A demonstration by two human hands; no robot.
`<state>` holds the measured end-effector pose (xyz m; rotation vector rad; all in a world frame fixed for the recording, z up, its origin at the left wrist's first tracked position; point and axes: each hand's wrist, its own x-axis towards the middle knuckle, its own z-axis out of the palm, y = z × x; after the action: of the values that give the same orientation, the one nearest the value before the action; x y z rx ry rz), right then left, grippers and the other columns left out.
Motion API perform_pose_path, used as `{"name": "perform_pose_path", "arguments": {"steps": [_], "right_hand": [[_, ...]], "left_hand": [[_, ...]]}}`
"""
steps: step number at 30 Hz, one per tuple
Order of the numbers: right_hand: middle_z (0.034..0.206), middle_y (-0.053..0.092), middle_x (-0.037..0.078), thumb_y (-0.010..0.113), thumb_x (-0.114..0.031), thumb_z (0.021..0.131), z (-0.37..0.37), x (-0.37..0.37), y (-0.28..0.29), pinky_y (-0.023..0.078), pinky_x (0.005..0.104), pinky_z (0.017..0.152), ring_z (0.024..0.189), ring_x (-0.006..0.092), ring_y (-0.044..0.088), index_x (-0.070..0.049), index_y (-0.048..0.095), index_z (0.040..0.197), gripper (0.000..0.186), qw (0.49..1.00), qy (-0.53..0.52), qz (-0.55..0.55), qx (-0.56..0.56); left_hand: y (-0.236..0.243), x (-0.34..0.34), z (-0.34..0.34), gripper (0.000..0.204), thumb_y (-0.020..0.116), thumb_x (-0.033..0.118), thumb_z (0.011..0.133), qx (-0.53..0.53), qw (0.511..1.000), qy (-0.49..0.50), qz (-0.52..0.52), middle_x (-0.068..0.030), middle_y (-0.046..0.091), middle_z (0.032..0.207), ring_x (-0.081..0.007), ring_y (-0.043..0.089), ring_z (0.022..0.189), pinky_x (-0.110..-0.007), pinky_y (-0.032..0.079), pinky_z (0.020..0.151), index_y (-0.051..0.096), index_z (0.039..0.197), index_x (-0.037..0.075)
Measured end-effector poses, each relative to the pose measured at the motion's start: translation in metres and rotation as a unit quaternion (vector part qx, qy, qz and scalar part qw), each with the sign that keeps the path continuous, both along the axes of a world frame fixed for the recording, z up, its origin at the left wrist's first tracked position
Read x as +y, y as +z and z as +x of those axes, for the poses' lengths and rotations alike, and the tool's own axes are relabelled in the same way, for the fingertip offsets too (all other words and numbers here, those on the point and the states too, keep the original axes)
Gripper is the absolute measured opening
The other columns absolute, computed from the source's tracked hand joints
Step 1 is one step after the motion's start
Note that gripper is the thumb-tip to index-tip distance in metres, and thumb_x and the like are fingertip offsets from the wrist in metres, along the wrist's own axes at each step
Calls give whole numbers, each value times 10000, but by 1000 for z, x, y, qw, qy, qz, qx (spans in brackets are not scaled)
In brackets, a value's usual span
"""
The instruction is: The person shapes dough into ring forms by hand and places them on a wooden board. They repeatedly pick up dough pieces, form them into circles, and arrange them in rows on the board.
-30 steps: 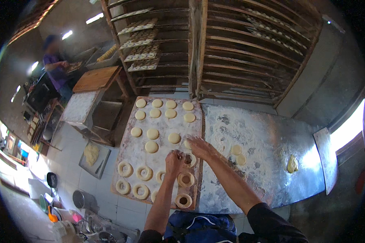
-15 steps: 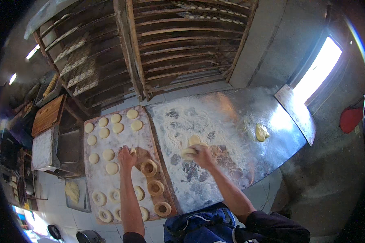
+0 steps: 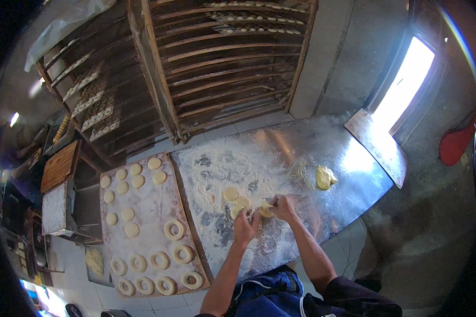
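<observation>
Over the floured metal table, my left hand (image 3: 245,228) is closed at the edge of a pale flat dough round (image 3: 236,211), fingers and thumb curled toward it. Just to the right, my right hand (image 3: 283,207) pinches another piece of dough (image 3: 265,210), whose shape is partly hidden by the fingers. Two more dough rounds, one (image 3: 230,193) behind and one (image 3: 244,201) beside it, lie close to my left fingers. On the floured board (image 3: 153,203) at the left, several flat dough rounds (image 3: 127,214) sit toward the back and several dough rings (image 3: 183,254) toward the front.
A yellowish dough lump (image 3: 325,178) rests on the metal table (image 3: 301,142) at the right. At its far right edge leans a pale panel (image 3: 378,145). Wooden racks (image 3: 222,68) with trays of shaped dough stand behind. On the floor at left, a tray holds more dough (image 3: 94,261).
My left hand has left the board and come right, over the metal table beside the right hand. My right hand still has dough in its fingers. The whole view has shifted slightly.
</observation>
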<state>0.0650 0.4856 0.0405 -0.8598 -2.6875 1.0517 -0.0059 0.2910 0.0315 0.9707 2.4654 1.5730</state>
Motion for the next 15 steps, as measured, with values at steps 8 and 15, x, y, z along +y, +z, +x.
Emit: {"name": "perform_pose_path", "arguments": {"steps": [8, 15], "right_hand": [[841, 633, 53, 768, -29, 707, 42, -7, 16, 513, 287, 675, 789, 139, 618, -21, 553, 1026, 384, 959, 4, -244, 142], [878, 640, 46, 728, -40, 727, 50, 14, 23, 515, 307, 701, 789, 150, 619, -66, 503, 1162, 490, 908, 81, -368, 183]], "left_hand": [[32, 38, 47, 295, 680, 207, 899, -175, 980, 29, 87, -171, 700, 923, -218, 684, 856, -359, 542, 732, 650, 1023, -60], [35, 56, 61, 335, 654, 239, 921, -158, 985, 32, 53, -162, 692, 950, -213, 668, 872, -340, 524, 788, 627, 1078, -56]]}}
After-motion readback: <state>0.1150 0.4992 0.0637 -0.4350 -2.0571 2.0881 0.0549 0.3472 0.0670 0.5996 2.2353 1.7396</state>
